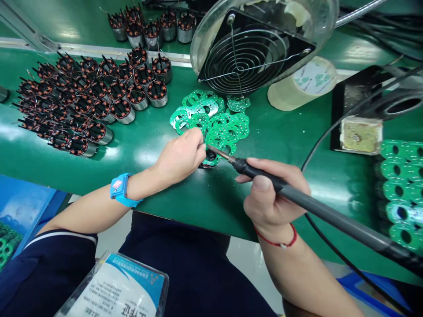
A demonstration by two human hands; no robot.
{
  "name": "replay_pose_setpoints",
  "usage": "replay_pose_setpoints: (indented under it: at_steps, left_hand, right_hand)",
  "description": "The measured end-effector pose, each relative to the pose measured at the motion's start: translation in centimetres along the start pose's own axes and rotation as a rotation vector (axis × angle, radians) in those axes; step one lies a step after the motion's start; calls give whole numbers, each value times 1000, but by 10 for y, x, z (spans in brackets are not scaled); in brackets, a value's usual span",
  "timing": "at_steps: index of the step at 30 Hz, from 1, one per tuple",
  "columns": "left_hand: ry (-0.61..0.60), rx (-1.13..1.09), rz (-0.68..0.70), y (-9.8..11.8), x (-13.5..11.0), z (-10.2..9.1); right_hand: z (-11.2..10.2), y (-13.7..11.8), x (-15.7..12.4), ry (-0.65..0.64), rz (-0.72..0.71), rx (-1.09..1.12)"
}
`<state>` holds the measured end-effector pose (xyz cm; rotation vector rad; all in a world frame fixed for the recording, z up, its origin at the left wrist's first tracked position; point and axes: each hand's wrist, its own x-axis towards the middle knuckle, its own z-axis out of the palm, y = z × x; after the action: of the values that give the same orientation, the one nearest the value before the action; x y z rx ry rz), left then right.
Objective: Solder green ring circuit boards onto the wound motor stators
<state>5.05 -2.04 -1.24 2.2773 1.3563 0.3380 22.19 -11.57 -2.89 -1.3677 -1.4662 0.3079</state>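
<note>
My right hand (277, 193) grips a soldering iron (241, 166) by its black handle, with the tip pointing left. The tip meets a green ring-shaped board on a motor stator (210, 161) near the table's front edge. My left hand (180, 154) is closed in a pinch at the left side of that stator, its fingertips close to the iron's tip. What those fingers hold is hidden behind the hand. Just beyond both hands lies a loose pile of green circuit boards (228, 127).
Many wound stators (99, 90) stand in a group at left, more (153, 33) behind a rail. A fan with a wire guard (243, 66) overhangs the pile. Right are a tape roll (297, 88), a soldering sponge (361, 134) and stacked board-topped stators (401, 191). The iron's cable (319, 143) loops nearby.
</note>
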Motion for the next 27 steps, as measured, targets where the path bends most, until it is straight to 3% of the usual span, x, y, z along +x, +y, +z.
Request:
replay_pose_setpoints:
  at_steps: [15, 18, 23, 27]
  left_hand:
    - [6, 38, 0, 4, 0, 0]
    - [17, -4, 11, 3, 0, -1]
    - [-10, -269, 28, -5, 5, -1]
    - [-208, -571, -23, -15, 5, -10]
  right_hand:
    - [3, -1, 4, 13, -31, 47]
    - [13, 0, 8, -80, 0, -2]
    - [29, 6, 16, -324, -58, -167]
    - [32, 9, 15, -365, -89, -170]
